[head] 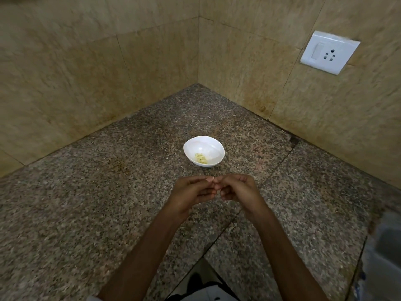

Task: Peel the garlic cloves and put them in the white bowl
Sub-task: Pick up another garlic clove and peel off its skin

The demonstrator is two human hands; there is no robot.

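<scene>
The white bowl stands on the granite counter near the corner, with several peeled pale-yellow garlic cloves lying in its bottom. A short way in front of the bowl, above the counter, my left hand and my right hand meet fingertip to fingertip. Both have their fingers curled inward round something small between them. That thing is hidden by the fingers, so I cannot see whether it is a clove or a skin.
The speckled granite counter fills an inner corner between two beige tiled walls. A white switch and socket plate is on the right wall. A steel sink edge shows at the far right. The counter's front notch lies below my arms.
</scene>
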